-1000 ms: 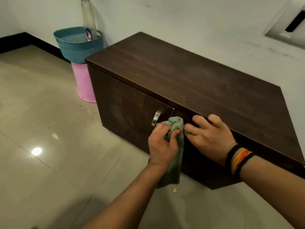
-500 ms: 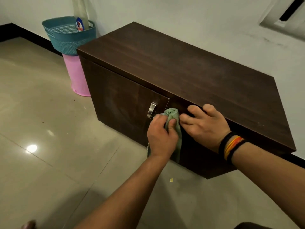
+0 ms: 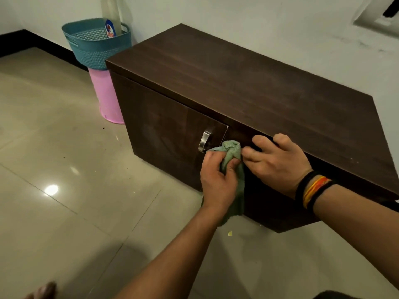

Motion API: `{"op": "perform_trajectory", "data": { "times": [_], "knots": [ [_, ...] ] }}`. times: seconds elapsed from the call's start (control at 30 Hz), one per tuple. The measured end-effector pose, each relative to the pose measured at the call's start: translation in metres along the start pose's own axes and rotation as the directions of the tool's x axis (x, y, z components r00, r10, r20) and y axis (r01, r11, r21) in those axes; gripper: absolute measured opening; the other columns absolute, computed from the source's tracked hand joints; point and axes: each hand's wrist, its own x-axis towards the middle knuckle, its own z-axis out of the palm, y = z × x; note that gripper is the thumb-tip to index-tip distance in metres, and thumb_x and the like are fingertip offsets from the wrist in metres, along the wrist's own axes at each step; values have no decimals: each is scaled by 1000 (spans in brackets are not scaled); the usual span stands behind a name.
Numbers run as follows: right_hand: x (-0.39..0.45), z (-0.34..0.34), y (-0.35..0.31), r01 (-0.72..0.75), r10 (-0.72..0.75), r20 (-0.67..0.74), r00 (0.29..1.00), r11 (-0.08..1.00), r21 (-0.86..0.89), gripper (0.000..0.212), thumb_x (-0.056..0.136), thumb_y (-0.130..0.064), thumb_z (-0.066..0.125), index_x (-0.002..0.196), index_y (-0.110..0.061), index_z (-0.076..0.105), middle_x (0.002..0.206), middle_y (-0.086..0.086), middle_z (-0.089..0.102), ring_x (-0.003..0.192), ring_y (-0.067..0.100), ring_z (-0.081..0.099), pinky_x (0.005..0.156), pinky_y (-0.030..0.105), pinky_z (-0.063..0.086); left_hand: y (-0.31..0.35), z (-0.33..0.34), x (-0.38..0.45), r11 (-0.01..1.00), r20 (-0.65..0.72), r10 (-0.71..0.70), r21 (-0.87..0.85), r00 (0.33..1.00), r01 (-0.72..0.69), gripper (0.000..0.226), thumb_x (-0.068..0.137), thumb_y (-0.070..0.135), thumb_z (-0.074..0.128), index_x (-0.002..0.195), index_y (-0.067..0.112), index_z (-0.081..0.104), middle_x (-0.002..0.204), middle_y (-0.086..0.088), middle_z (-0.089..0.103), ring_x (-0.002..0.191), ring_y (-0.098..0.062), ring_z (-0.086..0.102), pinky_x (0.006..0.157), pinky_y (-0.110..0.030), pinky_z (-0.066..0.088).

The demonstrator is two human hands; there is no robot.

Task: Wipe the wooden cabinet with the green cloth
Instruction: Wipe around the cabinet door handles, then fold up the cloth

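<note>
The dark wooden cabinet stands low on the tiled floor against the white wall. Its left door carries a metal handle. My left hand is shut on the green cloth, bunched against the cabinet front just right of the handle, with the cloth's tail hanging down below my wrist. My right hand rests on the cabinet's front upper edge right beside the cloth, fingers curled over the door gap; its wrist wears black and orange bands.
Left of the cabinet a teal basket holding a clear bottle sits on a pink bin. A small yellow scrap lies on the glossy floor under my left forearm. Toes show at bottom left.
The view shifted slightly; both hands stay at the door gap, with the cloth worked a little along the cabinet front beside the handle.
</note>
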Motion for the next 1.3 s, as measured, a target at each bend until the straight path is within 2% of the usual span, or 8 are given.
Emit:
{"op": "perform_trajectory", "data": {
  "times": [0.2,0.33,0.5,0.73,0.93,1.1,1.23,1.3],
  "knots": [
    [1,2,-1,-1,2,-31,1000,1000,12,29,96,-10,48,97,-17,76,95,-5,67,98,25,45,75,37,29,-21,0,-7,999,12,46,-3,999,-46,7,84,5,66,86,7,60,94,-4,54,86,-11,55,75,-28,50],
    [3,2,0,-6,6,-45,999,1000,6,19,91,-16,61,99,-19,78,101,-8,69,100,23,44,77,36,29,-34,-2,-19,988,-31,-125,85,992,127,25,80,-5,61,84,19,57,93,3,54,85,-6,54,75,-30,51],
    [0,1,-1,-5,6,-44,999,1000,22,16,86,-18,68,98,-20,78,102,-9,69,100,23,45,78,35,30,-51,-19,-28,952,14,-240,199,971,233,8,88,24,71,94,21,68,93,9,58,88,-1,56,75,-19,47],
    [8,-15,-9,-149,149,8,989,983,105,21,95,-16,54,94,-16,75,88,-3,65,88,23,61,77,36,31,3,-45,-4,986,-31,122,122,992,-117,23,95,32,55,80,15,50,74,4,48,67,-19,49,59,-35,43],
    [34,-60,-1,-376,244,388,889,872,314,23,90,-35,52,89,-23,72,91,-4,61,88,23,50,76,40,29,80,-42,25,985,18,168,-38,986,-168,24,97,34,49,83,15,53,73,5,55,64,-13,51,59,-31,44],
    [50,-97,34,-670,449,539,713,211,711,31,98,-36,38,113,-23,61,112,-3,63,104,18,61,89,39,50,168,-38,62,961,164,148,-256,975,-103,17,101,31,43,90,22,52,79,21,57,75,-3,54,73,-30,47],
    [69,-131,58,-366,544,649,532,-544,755,19,100,-23,53,111,-11,63,99,1,75,95,9,71,79,23,54,238,-46,89,935,297,145,-352,944,-33,49,85,62,55,106,18,54,90,15,63,83,-1,63,77,-22,52],
    [83,-150,68,-219,581,662,474,-650,728,26,94,-35,61,106,-12,65,98,7,77,93,16,73,84,36,57,260,-49,100,941,347,95,-336,933,29,63,72,66,67,112,19,52,99,9,66,89,0,66,78,-17,52]
  ]
}}
